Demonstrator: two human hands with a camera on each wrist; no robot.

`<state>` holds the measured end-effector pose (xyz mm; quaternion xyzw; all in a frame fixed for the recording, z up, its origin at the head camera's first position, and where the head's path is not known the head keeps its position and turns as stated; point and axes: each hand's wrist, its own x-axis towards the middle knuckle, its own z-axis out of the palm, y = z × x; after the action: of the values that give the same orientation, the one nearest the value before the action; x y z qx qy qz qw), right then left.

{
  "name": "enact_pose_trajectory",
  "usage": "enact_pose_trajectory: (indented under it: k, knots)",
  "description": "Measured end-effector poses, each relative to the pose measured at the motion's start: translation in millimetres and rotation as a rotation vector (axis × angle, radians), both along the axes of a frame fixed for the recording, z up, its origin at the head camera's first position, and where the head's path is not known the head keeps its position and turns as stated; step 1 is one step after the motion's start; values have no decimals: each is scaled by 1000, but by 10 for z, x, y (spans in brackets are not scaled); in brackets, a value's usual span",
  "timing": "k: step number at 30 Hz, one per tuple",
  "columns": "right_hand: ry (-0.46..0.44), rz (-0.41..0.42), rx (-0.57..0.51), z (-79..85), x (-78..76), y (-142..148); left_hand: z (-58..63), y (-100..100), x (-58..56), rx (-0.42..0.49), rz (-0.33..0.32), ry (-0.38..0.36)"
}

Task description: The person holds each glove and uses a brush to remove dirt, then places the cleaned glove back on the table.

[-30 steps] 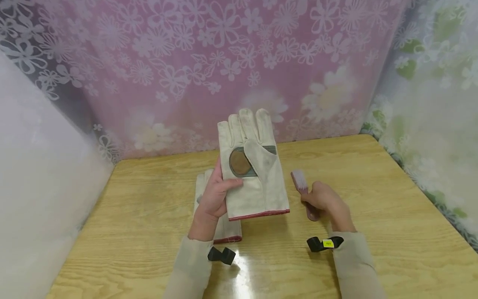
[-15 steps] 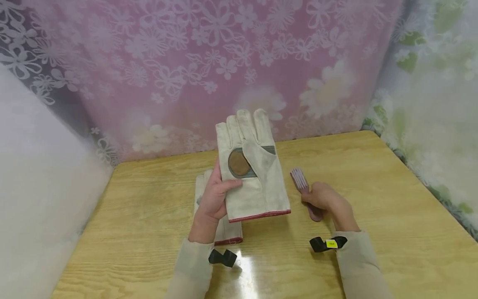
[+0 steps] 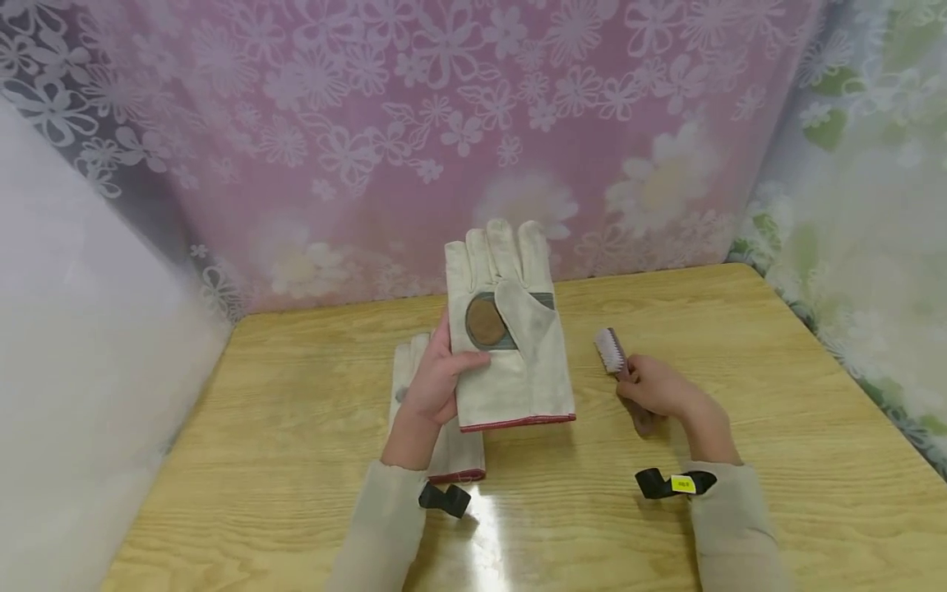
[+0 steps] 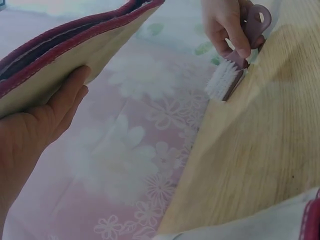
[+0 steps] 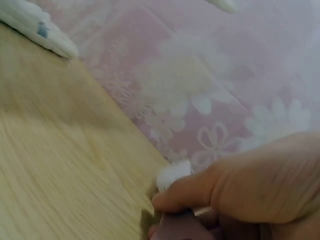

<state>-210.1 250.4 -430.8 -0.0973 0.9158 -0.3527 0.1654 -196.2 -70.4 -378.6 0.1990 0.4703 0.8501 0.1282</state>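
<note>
My left hand (image 3: pixel 435 382) grips a cream work glove (image 3: pixel 510 378) by its left edge, thumb across the palm side and fingers behind. The glove stands fingers up above the table, showing a brown oval patch, grey strips and a red-trimmed cuff. Under it lies a second cream glove (image 3: pixel 457 452), partly hidden by the hand and the raised glove. To the right, my right hand (image 3: pixel 669 393) holds a mauve scrubbing brush (image 3: pixel 640 418) by its handle. White bristles (image 4: pixel 221 80) face left in the head view; in the left wrist view the brush is close over the wood.
The wooden table (image 3: pixel 296 460) reaches back to a pink flowered curtain (image 3: pixel 355 205). A white sheet (image 3: pixel 89 329) borders the left side and a green-leaf patterned one (image 3: pixel 873 247) the right. Black camera straps (image 3: pixel 675 483) sit at the wrists.
The right hand has shifted a little rightward with the brush, and the bristles have turned from facing up to facing left. The left hand keeps the glove raised, nearly unmoved.
</note>
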Motion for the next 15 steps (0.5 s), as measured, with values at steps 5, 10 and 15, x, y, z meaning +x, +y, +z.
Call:
enact_pose_trajectory:
  k: [5, 10, 15]
  knots:
    - [-5, 4, -47, -13, -3, 102, -49, -5, -43, 1, 28, -49]
    - [-13, -18, -91, -25, -36, 84, -68, -33, -17, 30, 38, -89]
    - [25, -93, -174, -36, -74, 51, -68, -58, -30, 82, 16, -132]
